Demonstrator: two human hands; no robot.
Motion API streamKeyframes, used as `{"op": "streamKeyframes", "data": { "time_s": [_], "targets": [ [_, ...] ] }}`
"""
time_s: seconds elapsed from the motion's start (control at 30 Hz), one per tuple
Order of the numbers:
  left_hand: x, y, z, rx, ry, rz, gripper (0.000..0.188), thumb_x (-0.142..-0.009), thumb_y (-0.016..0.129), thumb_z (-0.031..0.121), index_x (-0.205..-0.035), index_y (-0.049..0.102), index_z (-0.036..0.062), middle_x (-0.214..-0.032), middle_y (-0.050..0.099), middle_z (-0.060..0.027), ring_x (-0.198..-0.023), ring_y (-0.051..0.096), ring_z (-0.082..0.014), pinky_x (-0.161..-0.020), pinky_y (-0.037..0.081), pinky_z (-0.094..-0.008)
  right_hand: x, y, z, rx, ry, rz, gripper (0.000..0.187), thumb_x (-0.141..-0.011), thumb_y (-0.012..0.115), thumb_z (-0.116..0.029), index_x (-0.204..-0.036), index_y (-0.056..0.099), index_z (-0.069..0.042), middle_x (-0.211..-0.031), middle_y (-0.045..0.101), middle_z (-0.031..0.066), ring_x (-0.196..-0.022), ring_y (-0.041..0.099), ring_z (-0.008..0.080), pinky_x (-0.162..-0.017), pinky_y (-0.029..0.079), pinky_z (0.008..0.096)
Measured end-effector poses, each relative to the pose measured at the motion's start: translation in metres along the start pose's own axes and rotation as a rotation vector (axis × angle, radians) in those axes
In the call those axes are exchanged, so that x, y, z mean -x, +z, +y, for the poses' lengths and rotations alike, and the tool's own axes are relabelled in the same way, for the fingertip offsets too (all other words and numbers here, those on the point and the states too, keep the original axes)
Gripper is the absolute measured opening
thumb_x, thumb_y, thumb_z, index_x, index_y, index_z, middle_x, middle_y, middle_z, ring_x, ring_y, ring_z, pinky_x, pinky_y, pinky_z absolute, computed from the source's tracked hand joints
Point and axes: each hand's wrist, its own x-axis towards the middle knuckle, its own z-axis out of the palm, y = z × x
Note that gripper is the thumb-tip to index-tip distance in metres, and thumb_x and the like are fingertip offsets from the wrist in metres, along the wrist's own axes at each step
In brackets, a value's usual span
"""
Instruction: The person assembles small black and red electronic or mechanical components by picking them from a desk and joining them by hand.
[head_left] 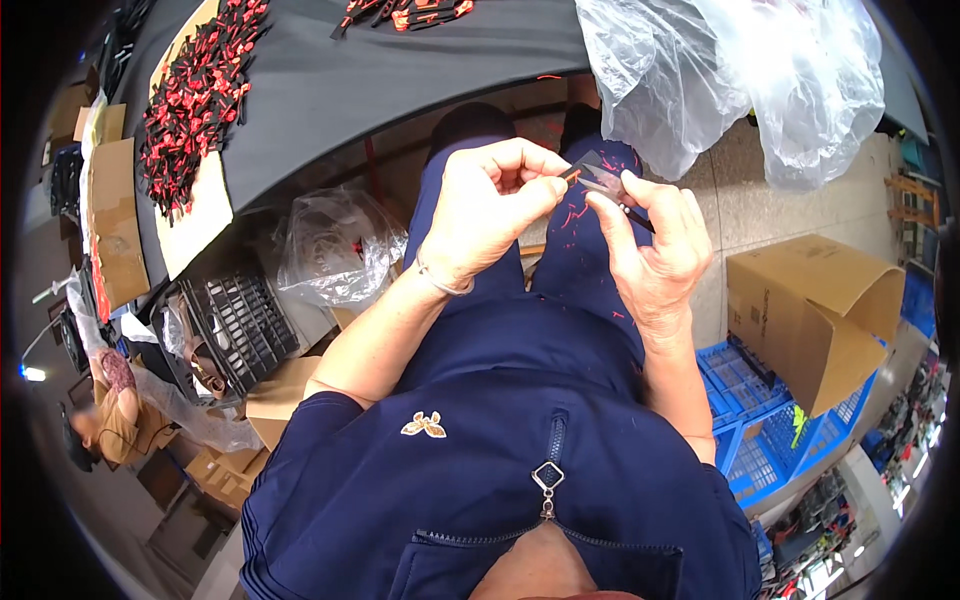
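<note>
Above my lap, my left hand pinches a small black fabric piece with an orange-red mark between thumb and forefinger. My right hand grips a pair of thread snips, whose blades point left and meet or nearly meet the fabric piece. Whether the blades touch it cannot be made out. Bits of red thread lie scattered over my dark blue trousers below the hands. On the table at the far left, a heap of similar black and red pieces rests on a cardboard sheet.
A smaller group of pieces lies at the far edge of the black-covered table. Clear plastic bags hang at the far right. To my right, an open carton sits on blue crates. A black crate and another person are left.
</note>
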Motion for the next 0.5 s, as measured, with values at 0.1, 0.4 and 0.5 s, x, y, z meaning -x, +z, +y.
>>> {"op": "streamKeyframes", "data": {
  "time_s": [0.1, 0.4, 0.5],
  "targets": [
    [-0.001, 0.001, -0.0021, -0.014, -0.001, 0.006, 0.015, -0.083, 0.065, 0.004, -0.097, 0.068, -0.0012, -0.084, 0.066, -0.0025, -0.074, 0.058, -0.0046, -0.069, 0.048, -0.0193, 0.0024, 0.0011, 0.0031, 0.006, -0.02, 0.009, 0.031, -0.066, 0.083, -0.014, -0.09, 0.066, -0.005, -0.072, 0.063, 0.0038, -0.06, 0.056, 0.02, -0.053, 0.045, 0.0312],
    [-0.0016, 0.0022, -0.0036, 0.024, -0.046, 0.013, 0.015, -0.082, 0.066, 0.005, -0.096, 0.068, -0.0018, -0.086, 0.067, -0.0037, -0.078, 0.06, -0.0069, -0.074, 0.049, -0.0214, 0.0063, 0.0027, 0.0076, -0.006, 0.007, -0.002, 0.03, -0.067, 0.083, -0.014, -0.09, 0.066, -0.005, -0.074, 0.064, 0.0049, -0.061, 0.057, 0.0212, -0.054, 0.046, 0.0315],
    [-0.0037, 0.0019, -0.0046, 0.031, -0.043, 0.01, 0.016, -0.083, 0.065, 0.003, -0.097, 0.067, -0.0024, -0.086, 0.067, -0.0045, -0.077, 0.061, -0.0066, -0.073, 0.05, -0.021, 0.006, 0.0025, 0.0086, -0.009, 0.017, -0.003, 0.03, -0.067, 0.082, -0.014, -0.09, 0.066, -0.004, -0.074, 0.064, 0.0052, -0.062, 0.057, 0.0215, -0.055, 0.046, 0.032]
  ]
}}
